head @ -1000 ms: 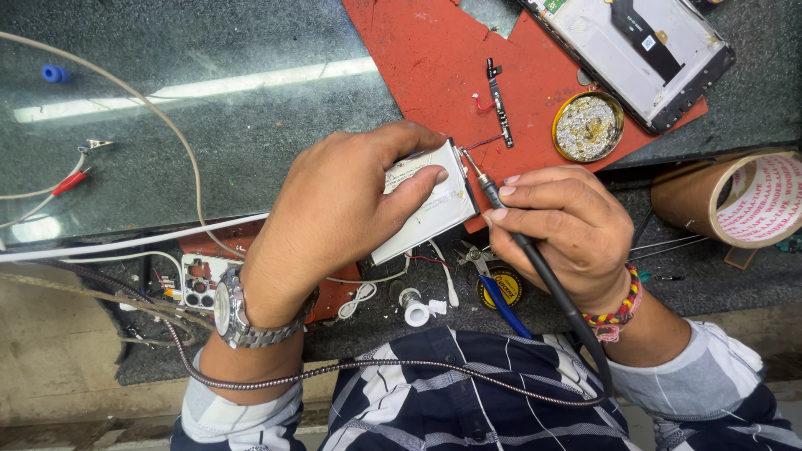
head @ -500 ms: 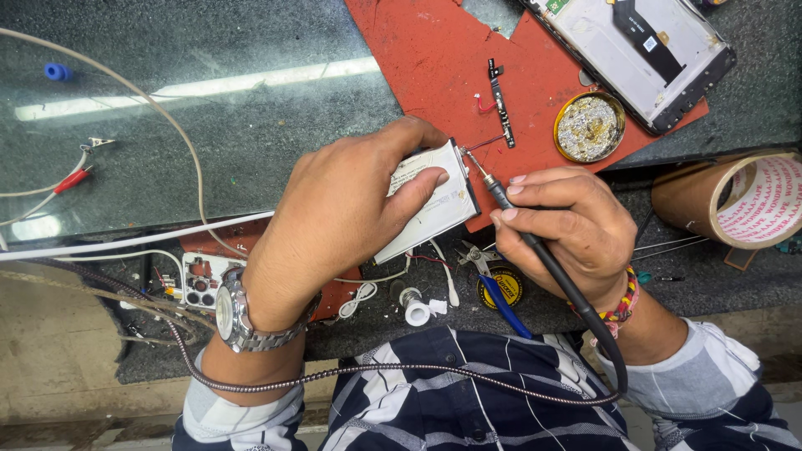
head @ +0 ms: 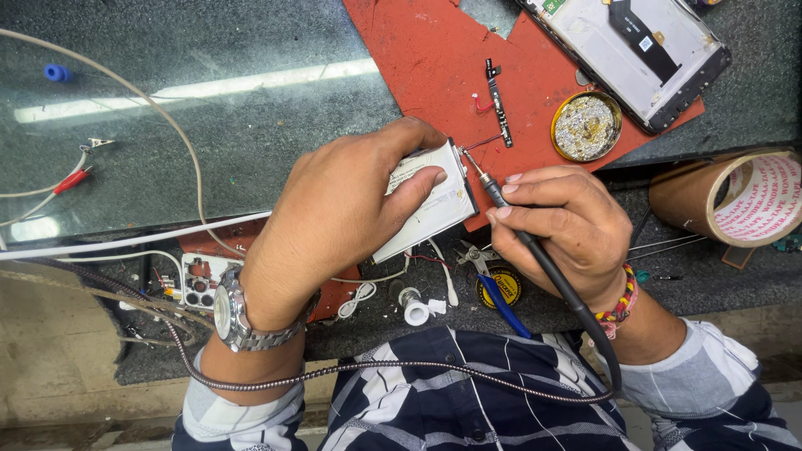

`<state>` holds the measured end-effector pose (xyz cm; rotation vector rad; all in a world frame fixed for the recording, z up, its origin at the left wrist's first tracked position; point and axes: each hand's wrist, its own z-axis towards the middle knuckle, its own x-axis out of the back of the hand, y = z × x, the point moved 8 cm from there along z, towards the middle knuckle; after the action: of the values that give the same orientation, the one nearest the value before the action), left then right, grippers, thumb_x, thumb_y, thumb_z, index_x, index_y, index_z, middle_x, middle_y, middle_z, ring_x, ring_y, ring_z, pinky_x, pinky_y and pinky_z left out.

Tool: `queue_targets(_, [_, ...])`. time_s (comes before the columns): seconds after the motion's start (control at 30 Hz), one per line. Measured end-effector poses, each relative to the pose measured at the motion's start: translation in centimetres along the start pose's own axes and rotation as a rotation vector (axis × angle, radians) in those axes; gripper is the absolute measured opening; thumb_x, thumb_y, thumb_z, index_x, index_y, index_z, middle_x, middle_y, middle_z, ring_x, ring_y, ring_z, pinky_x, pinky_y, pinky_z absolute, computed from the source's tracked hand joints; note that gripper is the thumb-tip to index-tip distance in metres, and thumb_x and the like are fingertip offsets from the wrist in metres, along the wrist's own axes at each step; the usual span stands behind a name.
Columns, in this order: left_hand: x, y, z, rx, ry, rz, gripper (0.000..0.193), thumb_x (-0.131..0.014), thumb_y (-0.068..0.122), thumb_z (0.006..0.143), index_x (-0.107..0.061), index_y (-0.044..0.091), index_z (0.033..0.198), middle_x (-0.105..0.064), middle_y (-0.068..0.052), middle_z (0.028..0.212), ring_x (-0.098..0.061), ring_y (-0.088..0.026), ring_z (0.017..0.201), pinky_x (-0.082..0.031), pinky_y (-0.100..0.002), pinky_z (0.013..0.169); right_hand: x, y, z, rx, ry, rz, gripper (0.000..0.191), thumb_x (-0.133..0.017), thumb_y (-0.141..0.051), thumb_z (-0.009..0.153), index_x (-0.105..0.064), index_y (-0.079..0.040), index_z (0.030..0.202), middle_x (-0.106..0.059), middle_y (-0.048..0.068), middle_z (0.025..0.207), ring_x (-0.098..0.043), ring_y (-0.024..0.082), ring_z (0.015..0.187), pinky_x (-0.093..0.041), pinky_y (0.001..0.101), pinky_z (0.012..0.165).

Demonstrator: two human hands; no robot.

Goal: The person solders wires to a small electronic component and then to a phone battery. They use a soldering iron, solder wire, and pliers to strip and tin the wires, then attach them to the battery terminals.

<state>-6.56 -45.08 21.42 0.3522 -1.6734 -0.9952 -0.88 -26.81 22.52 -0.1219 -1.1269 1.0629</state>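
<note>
Dark glass covers the table (head: 209, 150), and a long strip of light shines on it. The left hand (head: 342, 217) lies over a flat white battery (head: 434, 200) and pinches it, with the thumb pressed on its top. The battery sits tilted at the near edge of a red mat (head: 426, 58). The right hand (head: 568, 225) is curled tight around a black soldering iron (head: 535, 255), like holding a pen. The tip of the iron touches the top corner of the battery, just beside the left thumb. The black cord of the iron runs back past the right wrist, which wears a bead band (head: 622, 305). The left wrist wears a silver watch (head: 238, 313).

On the mat, just past the iron tip, lies a thin black strip part (head: 497, 100) with a small red wire. Near it sits a round tin (head: 586, 126) full of shiny wire wool. An open phone (head: 635, 50) lies face down at the top right, partly on the mat. A roll of brown tape (head: 748, 200) lies to the right of the right hand. Under the hands are blue-handled pliers (head: 497, 288), a small white cap (head: 415, 311) and thin white wires. Far left, a red clip (head: 71, 179) and a small blue cap (head: 57, 73) rest on the glass.
</note>
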Motion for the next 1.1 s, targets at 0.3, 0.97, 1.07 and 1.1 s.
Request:
queue_targets(0.3, [-0.09,0.07,0.02,0.006,-0.003,0.002,0.030,-0.066,0.033,0.097,-0.069,0.011,0.118,-0.077,-0.010,0.108,-0.074,-0.032,0.096,-0.056,-0.046,0.078,0.14,0.11,-0.17,-0.004,0.006,0.007,0.029,-0.088,0.002,0.081,-0.068,-0.008,0.099,-0.069,0.007,0.102,-0.073,0.027,0.100,-0.058,0.0363,0.084])
queue_targets(0.97, [0.21,0.54,-0.29,-0.031,-0.010,0.017,0.033,-0.065,0.032,0.098,-0.065,0.012,0.125,-0.077,-0.010,0.110,-0.074,-0.032,0.096,-0.057,-0.045,0.077,0.22,0.05,-0.25,-0.002,0.015,0.014,0.028,-0.088,0.003,0.081,-0.068,-0.008,0.098,-0.069,0.008,0.102,-0.073,0.027,0.100,-0.058,0.0369,0.085])
queue_targets(1.07, [-0.08,0.46,-0.23,-0.017,-0.033,0.020,0.034,-0.064,0.032,0.099,-0.065,0.013,0.127,-0.077,-0.010,0.108,-0.075,-0.031,0.094,-0.057,-0.044,0.076,0.28,0.06,-0.29,0.003,0.024,0.024,0.028,-0.088,0.003,0.081,-0.068,-0.007,0.098,-0.068,0.008,0.102,-0.073,0.027,0.100,-0.059,0.0369,0.085])
queue_targets(1.1, [-0.14,0.42,-0.22,-0.013,-0.035,0.019,0.034,-0.064,0.033,0.099,-0.065,0.013,0.127,-0.077,-0.010,0.107,-0.075,-0.031,0.094,-0.057,-0.044,0.076,0.29,0.07,-0.30,0.005,0.027,0.028,0.028,-0.088,0.003,0.081,-0.068,-0.007,0.098,-0.068,0.008,0.103,-0.073,0.027,0.100,-0.059,0.0368,0.085])
